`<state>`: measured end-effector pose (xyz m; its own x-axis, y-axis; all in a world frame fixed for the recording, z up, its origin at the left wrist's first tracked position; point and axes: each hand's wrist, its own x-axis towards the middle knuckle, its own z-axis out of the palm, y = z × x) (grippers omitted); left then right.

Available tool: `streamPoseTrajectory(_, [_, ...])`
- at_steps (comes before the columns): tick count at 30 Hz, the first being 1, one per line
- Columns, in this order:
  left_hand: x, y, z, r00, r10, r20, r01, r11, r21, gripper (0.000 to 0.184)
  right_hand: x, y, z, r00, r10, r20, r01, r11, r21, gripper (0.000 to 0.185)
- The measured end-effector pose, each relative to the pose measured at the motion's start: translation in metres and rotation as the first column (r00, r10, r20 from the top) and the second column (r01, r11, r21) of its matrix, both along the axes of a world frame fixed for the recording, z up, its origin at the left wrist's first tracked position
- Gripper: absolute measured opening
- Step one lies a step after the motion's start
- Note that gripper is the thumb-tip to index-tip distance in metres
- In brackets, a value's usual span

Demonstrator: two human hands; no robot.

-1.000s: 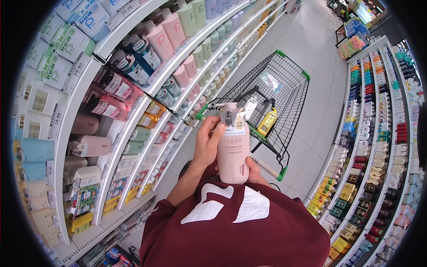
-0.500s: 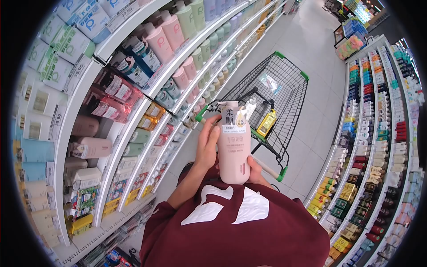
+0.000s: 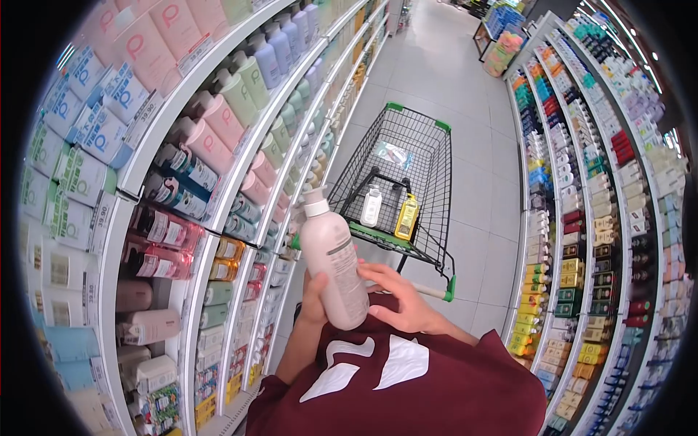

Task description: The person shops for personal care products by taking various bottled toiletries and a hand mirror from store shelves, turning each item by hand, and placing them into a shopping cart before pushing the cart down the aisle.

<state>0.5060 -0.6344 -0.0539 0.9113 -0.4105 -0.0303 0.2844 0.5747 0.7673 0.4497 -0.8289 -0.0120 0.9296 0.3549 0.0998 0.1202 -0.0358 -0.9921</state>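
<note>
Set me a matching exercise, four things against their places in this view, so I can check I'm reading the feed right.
Things
1. Pink pump bottle
2. White bottle
3. Yellow bottle
4. Blue-and-clear packet

Places
A. In the near end of the cart, the one on the right of a pair as seen
B. Toward the cart's far end
C. Tilted in the left hand, with the right hand at its side
D. In the near end of the cart, the one on the left of a pair as seen

Pairs: 1-C, 2-D, 3-A, 4-B
</note>
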Motion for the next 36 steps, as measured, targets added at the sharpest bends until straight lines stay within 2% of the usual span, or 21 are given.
streamPoseTrajectory(1, [0.002,0.002,0.008,0.998,-0.054,-0.032,0.049,0.988,-0.149,0.080,-0.001,-0.001,0.003,0.999,-0.006,0.043,0.008,0.998,-0.056,0.058])
streamPoseTrajectory(2, [0.003,0.003,0.012,0.992,-0.114,-0.058,0.092,0.950,-0.297,0.086,-0.003,0.001,0.000,0.999,-0.020,0.045,0.023,0.998,-0.059,0.058])
streamPoseTrajectory(3, [0.004,0.003,0.010,0.990,-0.129,-0.058,0.111,0.962,-0.249,0.098,-0.006,0.004,-0.007,0.991,-0.119,0.057,0.120,0.993,-0.016,0.048])
streamPoseTrajectory(4, [0.004,0.003,0.011,0.988,-0.143,-0.053,0.125,0.959,-0.254,0.098,-0.008,0.007,-0.015,0.974,-0.216,0.070,0.215,0.976,0.027,0.039])
streamPoseTrajectory(5, [0.005,0.003,0.012,0.979,-0.185,-0.086,0.148,0.934,-0.326,0.099,-0.008,0.012,-0.024,0.941,-0.273,0.202,0.287,0.957,-0.043,0.045])
streamPoseTrajectory(6, [0.005,0.004,0.013,0.966,-0.229,-0.119,0.165,0.903,-0.397,0.100,-0.007,0.023,-0.020,0.937,-0.284,0.205,0.300,0.953,-0.048,0.045])
streamPoseTrajectory(8, [0.010,0.004,0.011,0.956,-0.286,-0.072,0.238,0.892,-0.384,0.102,-0.004,0.047,-0.007,0.893,-0.434,0.116,0.405,0.890,0.208,0.056])
streamPoseTrajectory(9, [0.011,0.003,0.013,0.923,-0.371,-0.105,0.294,0.854,-0.430,0.101,-0.005,0.052,-0.005,0.900,-0.425,0.096,0.403,0.895,0.189,0.064])
streamPoseTrajectory(11, [0.018,0.008,0.018,0.842,-0.526,-0.121,0.401,0.760,-0.512,0.099,-0.006,0.061,0.003,0.879,-0.470,0.077,0.447,0.870,0.209,0.064])
streamPoseTrajectory(14, [0.024,0.008,0.013,0.832,-0.532,-0.161,0.415,0.787,-0.456,0.102,-0.006,0.064,0.000,0.850,-0.520,0.091,0.497,0.846,0.192,0.067])
streamPoseTrajectory(19, [0.030,0.015,0.002,0.741,-0.661,-0.120,0.492,0.655,-0.573,0.102,-0.013,0.081,-0.002,0.785,-0.607,0.128,0.596,0.795,0.113,0.067])
streamPoseTrajectory(24, [0.037,0.021,0.000,0.683,-0.717,-0.139,0.510,0.604,-0.612,0.099,-0.013,0.097,-0.002,0.733,-0.664,0.144,0.657,0.747,0.101,0.067])
streamPoseTrajectory(27, [0.035,0.023,-0.004,0.640,-0.758,-0.127,0.529,0.554,-0.643,0.104,-0.017,0.106,0.004,0.719,-0.692,0.058,0.686,0.721,0.098,0.065])
streamPoseTrajectory(29, [0.036,0.023,0.006,0.721,-0.661,-0.207,0.498,0.703,-0.507,0.104,-0.015,0.110,0.009,0.717,-0.692,-0.088,0.695,0.697,0.177,0.062])
streamPoseTrajectory(30, [0.037,0.024,0.004,0.717,-0.664,-0.211,0.501,0.702,-0.507,0.104,-0.015,0.109,0.007,0.712,-0.696,-0.092,0.700,0.692,0.176,0.062])
streamPoseTrajectory(32, [0.043,0.024,-0.003,0.775,-0.621,-0.122,0.512,0.729,-0.454,0.095,-0.012,0.104,-0.004,0.723,-0.691,-0.011,0.688,0.718,0.106,0.058])
streamPoseTrajectory(33, [0.048,0.028,-0.006,0.770,-0.626,-0.121,0.519,0.726,-0.451,0.095,-0.010,0.101,-0.010,0.711,-0.698,0.079,0.700,0.714,0.015,0.059])
streamPoseTrajectory(34, [0.053,0.033,-0.010,0.787,-0.603,-0.131,0.517,0.760,-0.393,0.088,-0.010,0.098,-0.012,0.706,-0.704,0.081,0.705,0.709,0.017,0.059])
streamPoseTrajectory(36, [0.058,0.030,-0.006,0.797,-0.585,-0.148,0.517,0.789,-0.332,0.083,-0.009,0.094,-0.015,0.708,-0.688,0.158,0.706,0.690,-0.159,0.066])
